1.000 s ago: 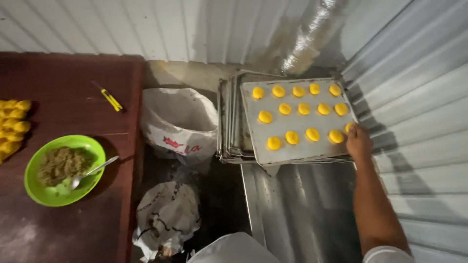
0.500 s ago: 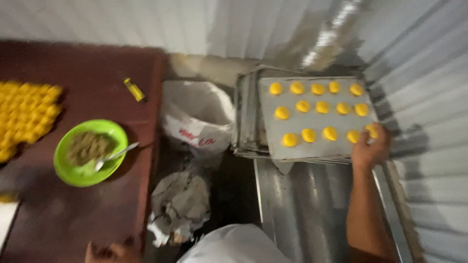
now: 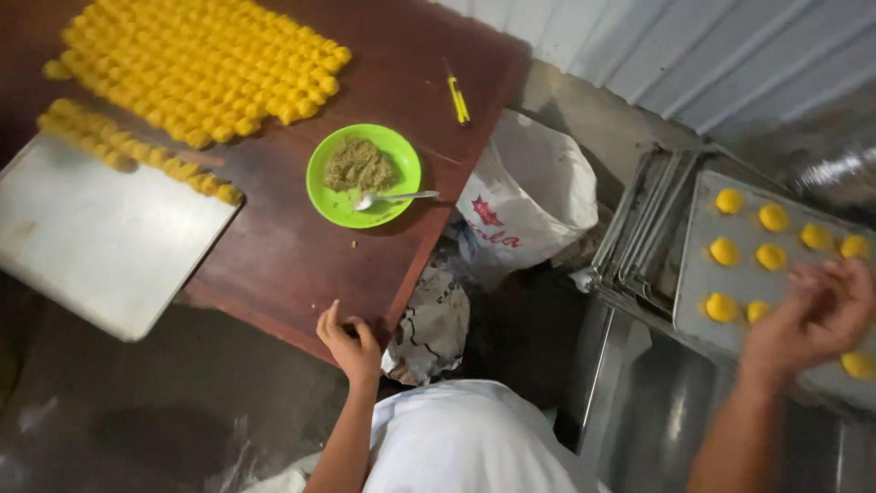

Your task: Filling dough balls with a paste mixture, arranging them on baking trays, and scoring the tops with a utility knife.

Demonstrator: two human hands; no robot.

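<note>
fingers of your right hand (image 3: 808, 319) are spreading loosely and gripping nothing; the hand is blurring, so finer detail cannot be told. it is hovering over the near part of a grey metal baking tray (image 3: 698, 246), which is carrying yellow dough balls (image 3: 773, 217) set in spaced rows. this tray is lying on top of a stack of similar trays (image 3: 639, 242), whose edges are showing at its left side, and a steel surface (image 3: 639, 402) is lying below the stack.

your left hand (image 3: 349, 345) is resting on the near edge of the dark red-brown table (image 3: 301, 256), with its fingers curling over that edge and holding no object.

on the table, a green round plate (image 3: 342, 203) is holding a mound of brownish-green filling (image 3: 360, 166), and a metal spoon (image 3: 397, 197) is lying across the plate with its handle pointing right. a large dense cluster of yellow dough balls (image 3: 196, 68) is covering the far left of the table, and a shorter row of them (image 3: 128, 151) is running along the far edge of a flat pale tray (image 3: 100, 246), which is overhanging the table's near left side. a small yellow tool (image 3: 458, 99) is lying near the table's right edge.

between the table and the tray stack, a white plastic bag (image 3: 529, 196) is standing, and crumpled paper (image 3: 429, 324) is lying just below it. your white garment (image 3: 465, 438) is showing at the bottom of the view.
</note>
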